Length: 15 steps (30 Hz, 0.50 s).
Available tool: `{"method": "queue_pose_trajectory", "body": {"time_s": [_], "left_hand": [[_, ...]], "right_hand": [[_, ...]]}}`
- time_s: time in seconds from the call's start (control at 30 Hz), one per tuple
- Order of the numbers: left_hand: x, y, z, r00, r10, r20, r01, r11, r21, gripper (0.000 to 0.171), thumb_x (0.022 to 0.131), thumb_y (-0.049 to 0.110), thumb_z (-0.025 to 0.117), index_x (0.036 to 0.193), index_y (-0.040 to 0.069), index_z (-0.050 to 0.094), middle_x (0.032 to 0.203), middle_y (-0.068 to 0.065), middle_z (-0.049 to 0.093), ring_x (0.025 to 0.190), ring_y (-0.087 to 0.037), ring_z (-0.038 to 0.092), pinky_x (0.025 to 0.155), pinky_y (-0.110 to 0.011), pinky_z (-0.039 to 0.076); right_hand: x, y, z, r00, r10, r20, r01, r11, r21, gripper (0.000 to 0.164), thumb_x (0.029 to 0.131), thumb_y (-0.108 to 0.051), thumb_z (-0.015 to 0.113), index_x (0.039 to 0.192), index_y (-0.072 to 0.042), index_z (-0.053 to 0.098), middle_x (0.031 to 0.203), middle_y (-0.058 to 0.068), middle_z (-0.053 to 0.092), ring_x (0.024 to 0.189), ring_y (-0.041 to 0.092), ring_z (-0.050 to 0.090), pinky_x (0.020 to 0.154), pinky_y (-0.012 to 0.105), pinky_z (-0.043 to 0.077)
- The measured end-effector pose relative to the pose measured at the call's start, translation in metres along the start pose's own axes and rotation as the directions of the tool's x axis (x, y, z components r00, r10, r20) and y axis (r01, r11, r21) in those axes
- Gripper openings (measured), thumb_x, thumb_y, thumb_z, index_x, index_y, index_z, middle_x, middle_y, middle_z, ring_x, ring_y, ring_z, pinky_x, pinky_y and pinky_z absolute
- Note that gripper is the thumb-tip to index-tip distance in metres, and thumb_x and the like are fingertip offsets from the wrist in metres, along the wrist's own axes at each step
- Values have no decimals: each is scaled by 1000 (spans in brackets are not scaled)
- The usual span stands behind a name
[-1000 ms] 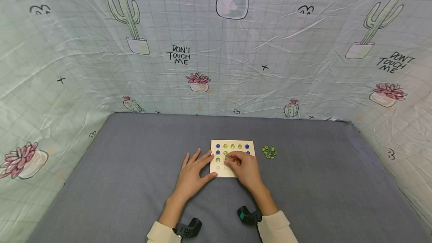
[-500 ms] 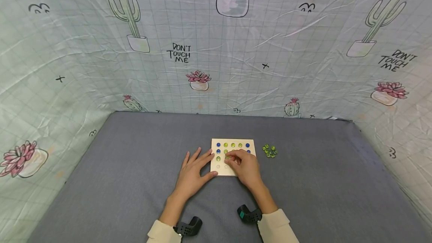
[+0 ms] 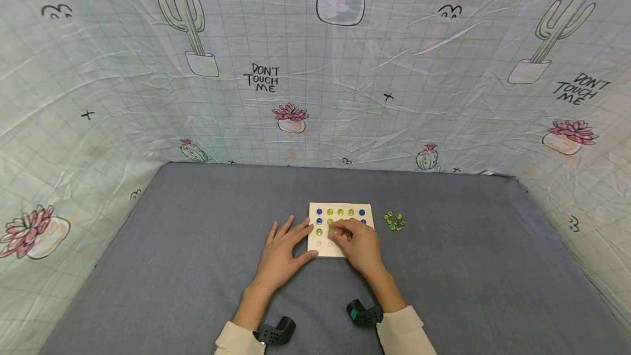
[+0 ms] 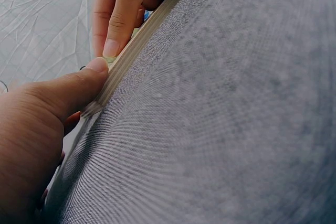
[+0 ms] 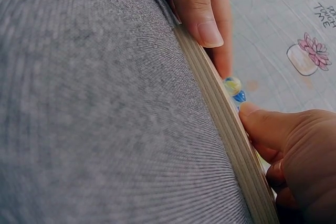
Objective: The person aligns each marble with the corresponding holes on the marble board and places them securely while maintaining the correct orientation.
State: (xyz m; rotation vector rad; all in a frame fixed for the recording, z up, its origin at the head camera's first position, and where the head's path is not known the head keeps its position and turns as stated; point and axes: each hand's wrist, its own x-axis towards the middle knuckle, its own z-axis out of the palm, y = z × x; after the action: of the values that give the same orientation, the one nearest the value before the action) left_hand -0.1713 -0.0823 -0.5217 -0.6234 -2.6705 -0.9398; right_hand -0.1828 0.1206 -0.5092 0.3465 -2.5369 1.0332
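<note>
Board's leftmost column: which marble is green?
The green marble, third from the far edge of the board. The other two, blue marbles, sit beyond it.

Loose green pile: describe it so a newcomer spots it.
On the grey table, find the pale board partly under the right hand. Just right of it in the head view lies a cluster of green pieces. Unlike the green beads set in the board's rows, these lie loose on the table.
</note>
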Motion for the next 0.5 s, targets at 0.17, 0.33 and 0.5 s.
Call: {"method": "queue_pose_trajectory", "body": {"time_s": [0.17, 0.33, 0.5], "left_hand": [[0, 0, 0, 1000, -1, 4, 1, 1000, 2, 63, 80, 43, 74, 134, 14, 58, 141, -1, 50, 137, -32, 33, 115, -56, 11], [0, 0, -1, 1000, -16, 16, 16, 1000, -10, 64, 80, 43, 74, 135, 15, 58, 142, 1, 49, 138, -30, 31, 116, -53, 8], [0, 1, -2, 1000, -14, 17, 14, 1000, -11, 63, 80, 43, 74, 135, 15, 58, 142, 0, 49, 138, -30, 31, 116, -53, 8]], "right_hand": [[0, 0, -1, 1000, 1, 6, 0, 1000, -2, 19, 75, -20, 82, 93, -15, 77, 67, -13, 53, 53, 3, 40, 46, 22, 33], [0, -1, -2, 1000, -1, 5, 1, 1000, 7, 19, 75, -19, 82, 93, -15, 77, 67, -13, 53, 53, 3, 40, 46, 22, 33], [0, -1, -2, 1000, 0, 12, 0, 1000, 9, 19, 76, -19, 82, 93, -15, 77, 69, -13, 54, 54, 3, 41, 47, 22, 34]]}}
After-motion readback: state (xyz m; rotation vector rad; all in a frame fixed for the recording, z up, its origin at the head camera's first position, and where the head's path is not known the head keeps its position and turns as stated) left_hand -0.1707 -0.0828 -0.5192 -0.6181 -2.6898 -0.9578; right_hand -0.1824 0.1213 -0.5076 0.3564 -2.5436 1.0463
